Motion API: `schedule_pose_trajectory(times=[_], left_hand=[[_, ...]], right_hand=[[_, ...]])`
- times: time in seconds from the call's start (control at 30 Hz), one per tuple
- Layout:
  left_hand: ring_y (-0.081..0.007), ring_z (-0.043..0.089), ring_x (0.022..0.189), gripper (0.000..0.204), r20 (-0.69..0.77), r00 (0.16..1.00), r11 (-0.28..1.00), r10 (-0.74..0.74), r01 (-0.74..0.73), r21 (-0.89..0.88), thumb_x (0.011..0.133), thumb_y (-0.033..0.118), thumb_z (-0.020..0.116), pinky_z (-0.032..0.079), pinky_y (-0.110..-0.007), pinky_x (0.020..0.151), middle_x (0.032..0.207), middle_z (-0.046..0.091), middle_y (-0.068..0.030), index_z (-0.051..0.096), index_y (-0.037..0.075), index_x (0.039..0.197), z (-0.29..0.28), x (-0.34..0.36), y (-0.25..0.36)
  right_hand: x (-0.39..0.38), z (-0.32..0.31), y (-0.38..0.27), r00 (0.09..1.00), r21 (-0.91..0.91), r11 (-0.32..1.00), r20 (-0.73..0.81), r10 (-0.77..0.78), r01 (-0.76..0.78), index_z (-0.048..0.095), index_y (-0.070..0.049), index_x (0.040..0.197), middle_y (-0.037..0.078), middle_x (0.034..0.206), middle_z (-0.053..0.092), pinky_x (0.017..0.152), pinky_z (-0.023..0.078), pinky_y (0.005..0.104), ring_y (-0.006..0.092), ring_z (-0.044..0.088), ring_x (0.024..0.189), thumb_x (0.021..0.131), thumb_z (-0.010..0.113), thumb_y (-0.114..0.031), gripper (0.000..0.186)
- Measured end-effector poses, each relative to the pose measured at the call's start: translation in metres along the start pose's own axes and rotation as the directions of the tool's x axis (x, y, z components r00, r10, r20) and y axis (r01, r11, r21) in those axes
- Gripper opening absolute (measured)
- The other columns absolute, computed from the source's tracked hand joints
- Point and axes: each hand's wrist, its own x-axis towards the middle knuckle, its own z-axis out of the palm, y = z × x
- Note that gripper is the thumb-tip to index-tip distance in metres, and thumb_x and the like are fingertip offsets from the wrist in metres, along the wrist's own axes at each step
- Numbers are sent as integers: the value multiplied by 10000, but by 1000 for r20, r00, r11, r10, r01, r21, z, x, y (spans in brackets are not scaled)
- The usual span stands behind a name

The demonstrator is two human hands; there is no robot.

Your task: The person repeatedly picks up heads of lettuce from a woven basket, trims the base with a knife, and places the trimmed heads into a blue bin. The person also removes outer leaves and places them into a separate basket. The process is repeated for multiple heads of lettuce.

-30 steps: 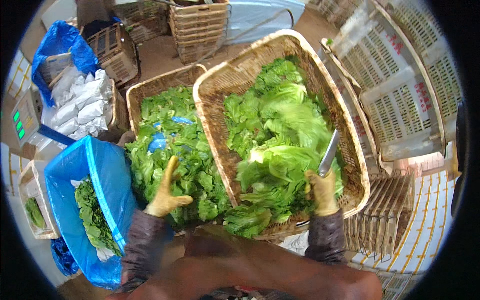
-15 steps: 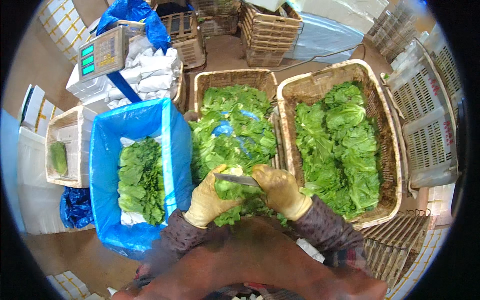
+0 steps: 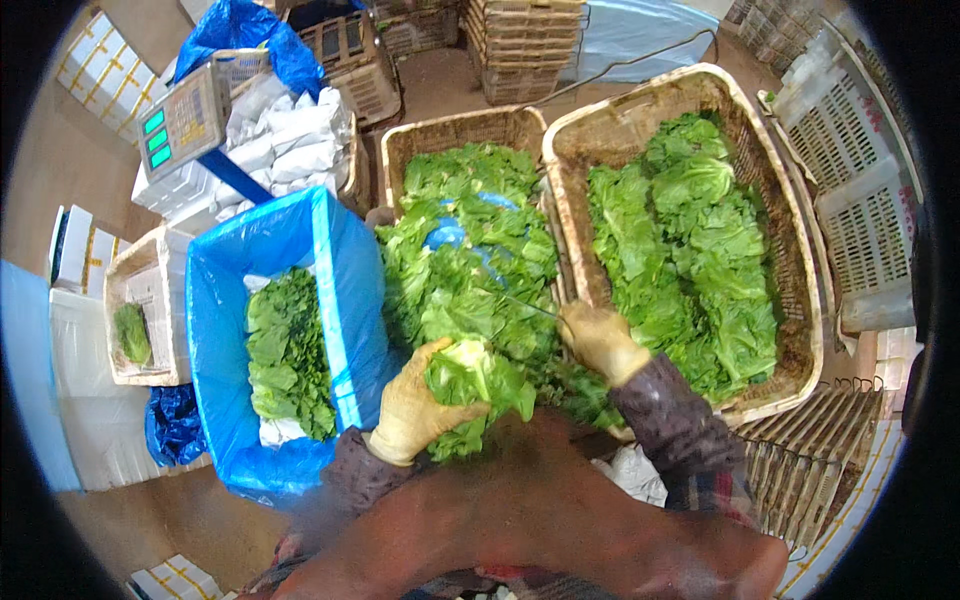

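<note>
My gloved left hand point(image 3: 415, 405) grips a trimmed lettuce head point(image 3: 470, 385) with pale cut base upward, in front of the middle crate point(image 3: 455, 118) of loose leaves and blue plastic pieces. My gloved right hand point(image 3: 600, 340) is closed on a knife point(image 3: 530, 308), its blade seen nearly edge-on, pointing up-left over those leaves, apart from the lettuce. To the right, a dirty white basket point(image 3: 805, 300) holds rows of lettuce. Left of my hands, a crate with blue liner point(image 3: 350, 325) holds darker leafy greens.
A scale point(image 3: 185, 120) stands back left beside white packets point(image 3: 305, 145). A small white box point(image 3: 175, 300) holds a green vegetable. Stacked crates point(image 3: 525, 50) are at the back; grey crates point(image 3: 840, 200) stand right, above a metal rack point(image 3: 810, 470). A blue bag point(image 3: 175, 425) lies low left.
My hands came down from the right basket to meet at the lettuce; in the last half second my right hand drew the knife up and rightward, away from it. The view has shifted.
</note>
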Motion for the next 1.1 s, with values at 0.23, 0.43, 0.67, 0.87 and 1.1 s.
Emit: schedule_pose_trajectory(times=[0.23,0.43,0.67,0.87,1.1], left_hand=[[-154,650,992,360,737,655,840,-164,485,-244,1024,189,638,542,-291,844,1091,711,-77,620,3,1332,37,21,0],[-255,693,1126,475,26,999,826,30,-40,562,952,212,731,572,-387,918,1245,701,-195,607,53,1382,34,94,16],[-152,586,1256,752,454,822,548,-344,568,-614,839,126,864,471,-329,1080,1422,609,-66,509,39,1496,83,48,39],[-189,622,1259,846,499,832,488,-241,549,-679,744,104,929,471,-377,1106,1394,649,-88,520,-2,1477,42,33,-8],[-78,601,959,231,613,735,764,-291,564,-313,1033,211,623,488,-244,874,1032,691,23,669,56,1199,59,-14,-35]], right_hand=[[-40,23,48,886,912,382,294,-358,-148,626,-84,1364,85,1167,708,955,512,348,204,668,1051,874,764,-572,705],[-55,58,82,880,893,-211,306,-362,-397,604,-10,1358,64,1219,655,995,486,325,150,614,1089,847,816,-334,641],[5,36,88,991,976,214,65,-121,-38,639,5,1244,55,1069,703,850,542,317,143,643,927,891,797,-234,455],[72,-9,100,948,458,847,33,-318,268,708,-148,1246,82,1182,712,966,559,411,212,678,1058,914,741,-359,395],[3,49,27,804,860,293,500,-321,-418,720,-31,1072,-17,853,645,671,460,270,83,554,763,923,792,-301,317]])
